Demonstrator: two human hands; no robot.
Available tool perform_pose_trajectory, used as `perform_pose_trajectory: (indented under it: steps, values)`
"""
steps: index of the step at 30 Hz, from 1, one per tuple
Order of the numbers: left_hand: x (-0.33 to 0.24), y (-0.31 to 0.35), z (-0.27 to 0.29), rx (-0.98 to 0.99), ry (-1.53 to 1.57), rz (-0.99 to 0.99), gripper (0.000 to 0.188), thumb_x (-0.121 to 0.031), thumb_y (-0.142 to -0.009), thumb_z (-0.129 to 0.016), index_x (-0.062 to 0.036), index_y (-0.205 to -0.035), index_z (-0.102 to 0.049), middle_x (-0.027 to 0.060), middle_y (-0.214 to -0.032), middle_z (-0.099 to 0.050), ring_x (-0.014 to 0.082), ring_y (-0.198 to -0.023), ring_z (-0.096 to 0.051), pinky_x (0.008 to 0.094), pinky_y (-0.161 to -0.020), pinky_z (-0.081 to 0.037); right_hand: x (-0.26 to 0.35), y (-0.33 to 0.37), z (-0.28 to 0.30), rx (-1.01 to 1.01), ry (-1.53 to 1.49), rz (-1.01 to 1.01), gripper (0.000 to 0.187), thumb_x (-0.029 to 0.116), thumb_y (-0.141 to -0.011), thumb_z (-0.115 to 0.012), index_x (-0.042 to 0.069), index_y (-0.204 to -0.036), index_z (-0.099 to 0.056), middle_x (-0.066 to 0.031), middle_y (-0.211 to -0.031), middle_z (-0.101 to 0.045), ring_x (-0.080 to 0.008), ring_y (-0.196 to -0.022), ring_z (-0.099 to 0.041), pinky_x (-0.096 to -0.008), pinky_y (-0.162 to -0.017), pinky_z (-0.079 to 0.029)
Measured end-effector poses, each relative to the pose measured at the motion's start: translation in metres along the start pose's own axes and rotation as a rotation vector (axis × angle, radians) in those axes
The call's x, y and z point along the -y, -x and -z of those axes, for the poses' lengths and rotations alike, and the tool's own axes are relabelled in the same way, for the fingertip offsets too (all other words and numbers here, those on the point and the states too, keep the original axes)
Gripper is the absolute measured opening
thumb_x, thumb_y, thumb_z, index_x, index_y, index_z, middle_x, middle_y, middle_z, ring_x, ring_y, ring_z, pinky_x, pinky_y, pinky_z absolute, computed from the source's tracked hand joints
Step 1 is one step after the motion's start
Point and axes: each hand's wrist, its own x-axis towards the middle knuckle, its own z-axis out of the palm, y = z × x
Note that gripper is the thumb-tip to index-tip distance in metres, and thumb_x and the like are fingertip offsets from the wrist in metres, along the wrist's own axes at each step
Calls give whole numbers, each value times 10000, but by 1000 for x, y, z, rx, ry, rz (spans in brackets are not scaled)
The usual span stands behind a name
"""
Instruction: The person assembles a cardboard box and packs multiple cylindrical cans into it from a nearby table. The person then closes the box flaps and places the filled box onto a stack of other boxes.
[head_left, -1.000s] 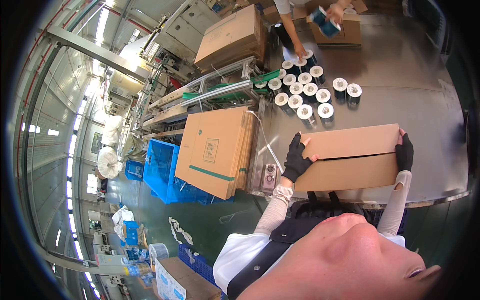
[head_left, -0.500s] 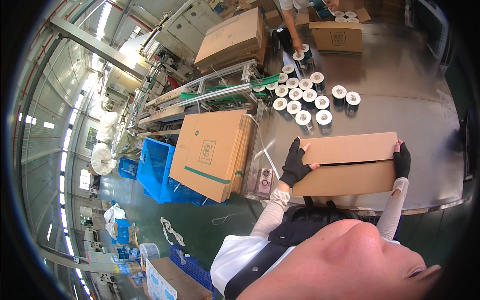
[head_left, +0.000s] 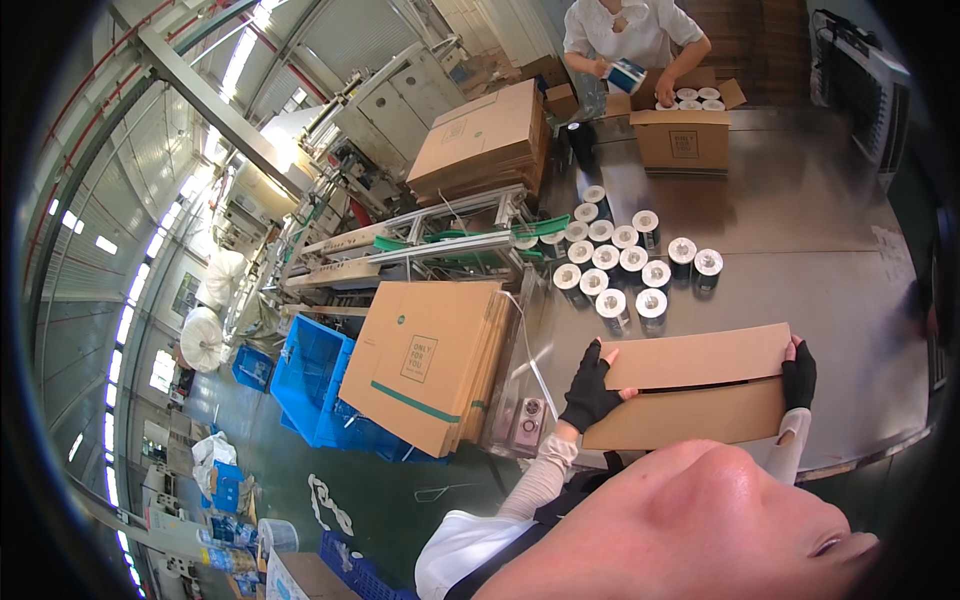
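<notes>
A brown cardboard box (head_left: pixel 690 415) stands at the table's near edge, its two long top flaps folded inward with a narrow dark gap between them. My left hand (head_left: pixel 592 392), in a black fingerless glove, grips the box's left end, the thumb lying on top by the gap. At the opposite end my right hand (head_left: pixel 798 376), gloved alike, holds the box with its fingertips at the flap's corner. Beyond the box stand several rolls (head_left: pixel 625 237) with white tops and dark wrapped sides. What the box contains is hidden.
Across the metal table (head_left: pixel 790 290), a co-worker (head_left: pixel 640 40) holds a dark blue roll over an open carton (head_left: pixel 684 142) of rolls. Flattened cartons (head_left: pixel 420 360) lean at the left by blue crates (head_left: pixel 310 385). A green-edged conveyor (head_left: pixel 450 240) meets the table; another carton stack (head_left: pixel 480 140) lies behind.
The view has tilted up, so everything sits lower in it. The co-worker has taken a roll from the group to the open carton. My hands keep their hold on the box.
</notes>
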Motion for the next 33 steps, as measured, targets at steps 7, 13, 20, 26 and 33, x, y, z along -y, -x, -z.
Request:
perform_pose_trajectory:
  steps: [7,13,20,26,33]
  values:
    - [3,-10,-6,-48,80,-41,865,-458,-628,-783,-19,-1291,-443,264,-1427,-236,396,-1286,-332,421,-1028,-340,-1,-4,3,14,-3,3,369,306,-953,-399,30,-1143,-553,-181,-1023,-634,-310,-951,-609,-356,-824,-462]
    - [2,-6,-2,-33,109,-34,878,-402,-586,-820,-9,-1282,-457,253,-1439,-222,393,-1302,-304,427,-1039,-321,17,0,9,52,-41,-34,380,315,-954,-404,28,-1155,-549,-166,-1031,-638,-291,-941,-610,-345,-830,-458]
    - [2,-7,-2,-39,113,-38,869,-475,-623,-781,-10,-1280,-453,262,-1431,-234,403,-1305,-292,444,-1036,-313,15,-3,9,111,-73,-88,445,368,-927,-449,14,-1185,-528,-169,-1063,-628,-276,-971,-600,-349,-849,-449]
    - [3,-6,-3,-47,110,-43,862,-472,-635,-773,-13,-1287,-445,265,-1430,-228,410,-1305,-286,447,-1041,-304,29,-2,12,206,-43,-140,550,448,-891,-468,26,-1244,-468,-209,-1125,-590,-326,-1052,-562,-370,-898,-422]
    - [-2,0,-3,-58,46,-86,730,-394,-730,-714,-16,-1292,-443,261,-1428,-234,401,-1302,-281,445,-1049,-277,15,-11,10,391,-10,-168,576,442,-905,-438,49,-1317,-353,-215,-1177,-553,-352,-1109,-523,-381,-919,-406]
